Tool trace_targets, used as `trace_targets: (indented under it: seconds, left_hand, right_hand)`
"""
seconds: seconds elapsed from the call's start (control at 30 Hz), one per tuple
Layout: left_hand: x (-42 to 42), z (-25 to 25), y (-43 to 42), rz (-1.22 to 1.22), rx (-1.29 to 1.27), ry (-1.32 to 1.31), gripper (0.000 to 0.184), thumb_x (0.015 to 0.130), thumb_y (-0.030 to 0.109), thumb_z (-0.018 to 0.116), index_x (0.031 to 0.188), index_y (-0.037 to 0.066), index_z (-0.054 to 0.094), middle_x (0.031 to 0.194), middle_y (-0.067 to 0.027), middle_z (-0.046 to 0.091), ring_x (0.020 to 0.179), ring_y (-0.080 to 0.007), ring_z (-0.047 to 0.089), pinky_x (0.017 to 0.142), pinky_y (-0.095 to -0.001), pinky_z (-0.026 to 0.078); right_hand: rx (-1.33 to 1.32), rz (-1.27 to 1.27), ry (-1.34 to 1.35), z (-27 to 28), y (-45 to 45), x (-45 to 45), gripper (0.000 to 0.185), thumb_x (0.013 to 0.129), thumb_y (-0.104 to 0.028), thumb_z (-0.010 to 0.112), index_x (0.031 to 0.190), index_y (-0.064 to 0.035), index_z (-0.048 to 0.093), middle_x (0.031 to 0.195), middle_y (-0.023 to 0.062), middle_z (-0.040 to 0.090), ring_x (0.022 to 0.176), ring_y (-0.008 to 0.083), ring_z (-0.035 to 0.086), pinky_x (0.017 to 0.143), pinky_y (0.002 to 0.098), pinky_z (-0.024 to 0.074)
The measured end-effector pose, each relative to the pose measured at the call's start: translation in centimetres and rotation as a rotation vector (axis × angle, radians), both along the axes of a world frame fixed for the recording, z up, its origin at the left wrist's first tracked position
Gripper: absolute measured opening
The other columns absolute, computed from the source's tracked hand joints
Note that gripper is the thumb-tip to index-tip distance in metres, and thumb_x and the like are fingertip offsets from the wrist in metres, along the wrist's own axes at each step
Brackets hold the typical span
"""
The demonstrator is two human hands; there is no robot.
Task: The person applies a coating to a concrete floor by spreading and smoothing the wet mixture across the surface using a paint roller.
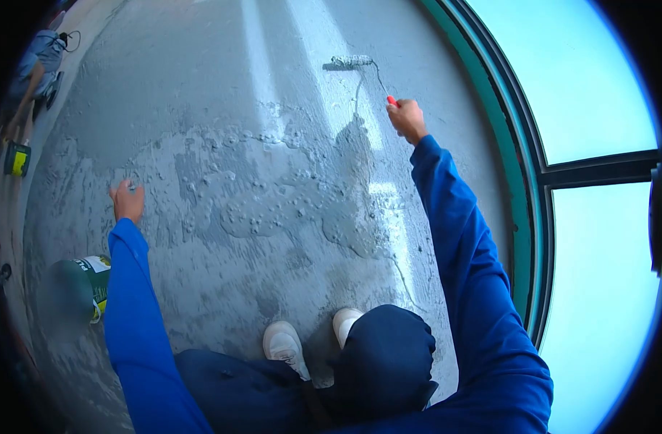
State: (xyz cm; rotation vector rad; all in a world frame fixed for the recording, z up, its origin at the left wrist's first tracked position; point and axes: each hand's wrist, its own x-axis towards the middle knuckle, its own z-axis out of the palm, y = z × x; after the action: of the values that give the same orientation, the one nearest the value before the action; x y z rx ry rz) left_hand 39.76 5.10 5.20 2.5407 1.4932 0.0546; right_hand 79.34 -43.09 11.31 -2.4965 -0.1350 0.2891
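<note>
right hand (408, 120) wrapped round the red handle (393, 102) of the roller (351, 61) | roller's far, right of middle, at the grey coating (193, 87) | left hand (128, 202) half-curled, can't tell if it's holding anything | imo light, overlapping passes level those nearer lumps (273, 211) best

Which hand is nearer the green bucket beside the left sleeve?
Left. The left hand is forward and slightly right of the green bucket, not touching it; the right hand is much farther right and forward, gripping the paint roller.
</note>
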Motion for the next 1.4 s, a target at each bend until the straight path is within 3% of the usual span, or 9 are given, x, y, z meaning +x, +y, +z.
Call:
trace_targets:
  seconds: [0.2, 0.3, 0.33, 0.4, 0.5, 0.87, 1.0, 1.2, 1.4]
  left_hand:
    - [0.5, 1.8, -1.3, 0.036, -0.089, 0.025, 0.043, 0.086, 0.028, 0.052, 0.124, 0.007, 0.047, 0.131, -0.0176, 0.033, 0.102, -0.0353, 0.052, 0.089, -0.0464, 0.044]
    - [0.7, 3.5, -2.4, 0.054, -0.127, 0.027, 0.044, 0.086, 0.028, 0.053, 0.124, 0.007, 0.047, 0.129, -0.0178, 0.034, 0.1, -0.035, 0.053, 0.089, -0.0461, 0.044]
    - [0.4, 2.6, -1.8, 0.021, -0.094, 0.023, 0.044, 0.086, 0.029, 0.053, 0.124, 0.007, 0.047, 0.128, -0.0176, 0.035, 0.1, -0.0349, 0.052, 0.089, -0.0459, 0.044]
    - [-0.3, 0.3, 0.4, -0.045, -0.022, 0.02, 0.045, 0.086, 0.029, 0.052, 0.124, 0.007, 0.047, 0.127, -0.0174, 0.036, 0.1, -0.0346, 0.052, 0.089, -0.0457, 0.044]
    - [1.3, 3.1, -1.6, -0.029, -0.096, -0.066, 0.046, 0.082, 0.029, 0.055, 0.122, 0.006, 0.049, 0.123, -0.0185, 0.041, 0.107, -0.0353, 0.047, 0.093, -0.042, 0.04]
    - [3.0, 6.5, -3.3, -0.049, -0.093, -0.108, 0.046, 0.084, 0.032, 0.054, 0.124, 0.011, 0.048, 0.127, -0.0146, 0.035, 0.105, -0.0335, 0.047, 0.092, -0.0426, 0.04]
    - [2.4, 6.9, -3.3, -0.025, -0.061, -0.125, 0.045, 0.084, 0.03, 0.053, 0.124, 0.01, 0.047, 0.126, -0.0169, 0.035, 0.093, -0.0323, 0.055, 0.086, -0.0446, 0.045]
    - [1.0, 8.4, -3.4, 0.017, -0.091, -0.12, 0.045, 0.083, 0.031, 0.055, 0.122, 0.01, 0.048, 0.126, -0.016, 0.035, 0.095, -0.0323, 0.055, 0.086, -0.0427, 0.046]
    - [-1.0, 7.6, -1.3, -0.002, -0.031, -0.107, 0.046, 0.084, 0.033, 0.055, 0.123, 0.011, 0.047, 0.129, -0.0163, 0.034, 0.094, -0.0332, 0.056, 0.086, -0.0435, 0.045]
  right_hand:
    - [-0.082, 0.002, 0.028, -2.2, 2.4, 3.6, 0.031, 0.081, -0.023, 0.049, 0.08, 0.005, 0.062, 0.068, 0.0228, 0.063, 0.059, 0.0326, 0.064, 0.055, 0.0406, 0.0512]
    - [-0.122, 0.07, -0.192, -6.8, -0.3, 3.0, 0.032, 0.081, -0.026, 0.049, 0.082, 0.0032, 0.061, 0.058, 0.0155, 0.06, 0.047, 0.0245, 0.06, 0.046, 0.0363, 0.0485]
    - [-0.045, 0.039, -0.177, -5.9, -1.0, 0.6, 0.028, 0.078, -0.021, 0.049, 0.078, 0.0042, 0.061, 0.085, 0.0296, 0.06, 0.081, 0.0454, 0.058, 0.074, 0.0488, 0.0476]
    - [-0.121, 0.173, -0.313, -5.6, -3.4, -3.0, 0.026, 0.077, -0.021, 0.051, 0.074, 0.0034, 0.059, 0.076, 0.0284, 0.059, 0.074, 0.0453, 0.058, 0.069, 0.0506, 0.0464]
    - [-0.072, 0.182, -0.41, -5.9, -7.4, -9.9, 0.023, 0.078, -0.019, 0.054, 0.078, 0.0031, 0.058, 0.073, 0.0278, 0.058, 0.071, 0.046, 0.057, 0.067, 0.0506, 0.0457]
    - [-0.127, 0.078, -0.062, 1.6, -18.3, -31.0, 0.025, 0.082, -0.018, 0.058, 0.098, 0.0009, 0.058, 0.073, 0.0261, 0.059, 0.07, 0.0427, 0.059, 0.063, 0.0458, 0.0461]
    - [-0.074, 0.113, -0.109, 0.6, -16.8, -30.8, 0.025, 0.082, -0.019, 0.057, 0.097, 0.0009, 0.059, 0.074, 0.0262, 0.059, 0.071, 0.0428, 0.059, 0.063, 0.0462, 0.0459]
    - [-0.064, 0.238, -0.254, -4.4, -7.8, -19.5, 0.023, 0.081, -0.021, 0.055, 0.081, 0.0016, 0.057, 0.072, 0.0259, 0.058, 0.072, 0.0436, 0.057, 0.065, 0.0491, 0.0445]
    - [-0.071, 0.175, -0.109, -2.0, -1.7, -12.7, 0.029, 0.079, -0.025, 0.056, 0.084, 0.0028, 0.062, 0.079, 0.0271, 0.061, 0.077, 0.0429, 0.06, 0.071, 0.0487, 0.0459]
